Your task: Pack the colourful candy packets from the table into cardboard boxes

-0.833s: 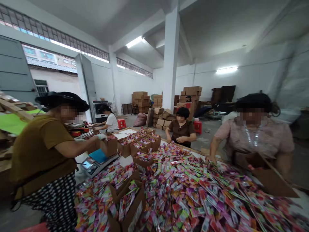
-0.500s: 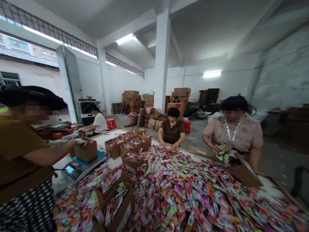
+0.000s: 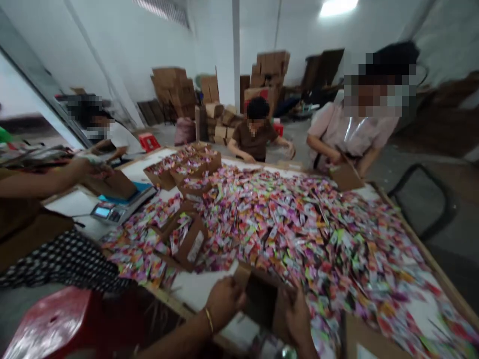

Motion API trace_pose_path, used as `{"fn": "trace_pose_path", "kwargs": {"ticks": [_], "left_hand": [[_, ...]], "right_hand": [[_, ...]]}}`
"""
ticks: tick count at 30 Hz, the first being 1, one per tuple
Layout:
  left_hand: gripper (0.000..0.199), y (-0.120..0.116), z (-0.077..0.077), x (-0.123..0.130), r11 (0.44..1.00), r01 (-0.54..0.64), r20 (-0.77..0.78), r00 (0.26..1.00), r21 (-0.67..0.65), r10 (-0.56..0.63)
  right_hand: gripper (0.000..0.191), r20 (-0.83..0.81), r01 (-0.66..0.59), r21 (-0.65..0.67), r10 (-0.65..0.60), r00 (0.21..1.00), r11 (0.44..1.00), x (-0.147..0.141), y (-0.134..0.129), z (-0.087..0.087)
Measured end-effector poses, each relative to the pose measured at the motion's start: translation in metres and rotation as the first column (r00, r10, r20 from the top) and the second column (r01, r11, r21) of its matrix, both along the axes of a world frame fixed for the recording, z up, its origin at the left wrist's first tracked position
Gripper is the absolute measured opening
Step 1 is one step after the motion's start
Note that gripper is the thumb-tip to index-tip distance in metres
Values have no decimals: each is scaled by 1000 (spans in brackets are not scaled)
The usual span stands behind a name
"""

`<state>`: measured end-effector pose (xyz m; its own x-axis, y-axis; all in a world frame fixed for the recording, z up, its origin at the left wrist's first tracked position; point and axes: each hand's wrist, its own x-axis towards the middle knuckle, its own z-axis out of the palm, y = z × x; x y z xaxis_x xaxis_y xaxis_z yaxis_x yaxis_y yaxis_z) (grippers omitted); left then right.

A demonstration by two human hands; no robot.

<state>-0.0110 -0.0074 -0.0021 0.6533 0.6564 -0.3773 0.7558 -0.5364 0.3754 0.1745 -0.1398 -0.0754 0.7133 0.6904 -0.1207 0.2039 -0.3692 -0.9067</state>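
Between my hands is an open brown cardboard box [image 3: 262, 298], low at the table's near edge, with a dark interior. My left hand [image 3: 224, 301], with a gold bangle at the wrist, grips the box's left side. On the right side my right hand [image 3: 297, 311] is closed round the cardboard wall. Just beyond lies a wide heap of small, colourful printed packets [image 3: 292, 214]. A box partly filled with packets [image 3: 187, 237] stands to the left of my hands. Motion blurs the picture somewhat.
A scale [image 3: 123, 204] with a box stands at left, beside a person's arm. Filled boxes [image 3: 187, 167] stand behind it. Two co-workers are across the table, one tilting a box [image 3: 346, 174]. A red stool [image 3: 56, 319] is lower left; a cardboard piece [image 3: 370, 339] lies lower right.
The view has tipped down, bringing my hands and the box between them into sight. The box at the scale now tilts, and the co-worker at right has shifted their box.
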Motion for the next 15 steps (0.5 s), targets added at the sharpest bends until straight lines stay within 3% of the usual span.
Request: {"fn": "trace_pose_path", "kwargs": {"ticks": [1, 3, 6, 8, 10, 12, 14, 15], "left_hand": [[22, 1, -2, 0, 995, -30, 30, 999, 94, 27], [18, 4, -11, 5, 958, -153, 110, 985, 241, 130], [12, 5, -27, 17, 885, -389, 236, 913, 256, 333], [12, 2, -37, 23, 845, -495, 337, 846, 204, 414], [18, -2, -46, 25, 810, -569, 432, 771, 140, 467], [26, -3, -51, 24, 773, -632, 510, 683, 54, 522], [35, -2, -50, 21, 751, -657, 552, 604, -64, 575], [39, -1, -47, 20, 762, -636, 534, 605, -120, 590]], "right_hand": [[73, -18, -25, 12, 25, 1000, 1000, 6, -2, 5], [73, -53, -220, -53, 217, 975, 974, 20, -3, 25], [64, 12, -546, -246, 566, 824, 801, 30, 1, 61], [78, 196, -574, -396, 677, 710, 717, 19, 2, 73], [91, 445, -513, -469, 694, 566, 719, -6, -2, 70], [87, 657, -444, -447, 622, 427, 777, -33, -11, 59], [79, 763, -384, -411, 543, 352, 827, -53, -21, 48], [77, 782, -359, -406, 523, 339, 840, -59, -24, 46]]}}
